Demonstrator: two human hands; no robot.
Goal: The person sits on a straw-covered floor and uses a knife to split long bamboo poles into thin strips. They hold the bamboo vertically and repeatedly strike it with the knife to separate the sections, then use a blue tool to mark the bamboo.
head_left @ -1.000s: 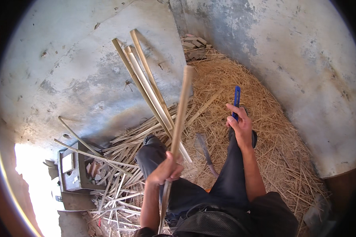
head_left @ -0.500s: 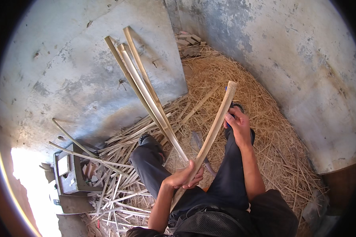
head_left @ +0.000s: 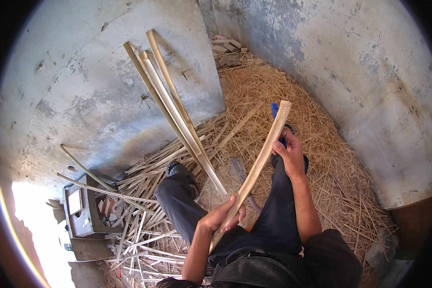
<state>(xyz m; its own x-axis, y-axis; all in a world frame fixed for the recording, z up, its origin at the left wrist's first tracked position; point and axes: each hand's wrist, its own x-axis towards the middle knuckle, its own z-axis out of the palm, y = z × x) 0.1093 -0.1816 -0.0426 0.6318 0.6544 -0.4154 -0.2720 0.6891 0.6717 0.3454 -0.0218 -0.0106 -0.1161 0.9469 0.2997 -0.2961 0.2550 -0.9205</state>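
Observation:
A long split bamboo strip [head_left: 261,161] slants across my lap, its far end up and to the right. My left hand [head_left: 222,214] is wrapped round its lower part, above my thighs. Farther up, my right hand [head_left: 289,152] is closed on a blue tool [head_left: 274,110] beside the strip, thumb close to the strip's edge. The strip and my fingers cover most of the tool, so its kind is not clear. Between my legs, a curved dark blade [head_left: 236,169] lies on the floor, partly hidden by the strip.
Three bamboo lengths [head_left: 172,103] lean against the grey wall [head_left: 91,72]. Cut strips [head_left: 144,230] lie heaped on the left, and straw-like shavings [head_left: 273,81] cover the floor to the right wall. A box-like container [head_left: 84,211] with rubble sits at left. Bricks [head_left: 225,45] are stacked in the far corner.
The bamboo strip's far end has shifted slightly right, and more of the blue tool shows beside it. Both hands keep their holds. The whole view has moved a little.

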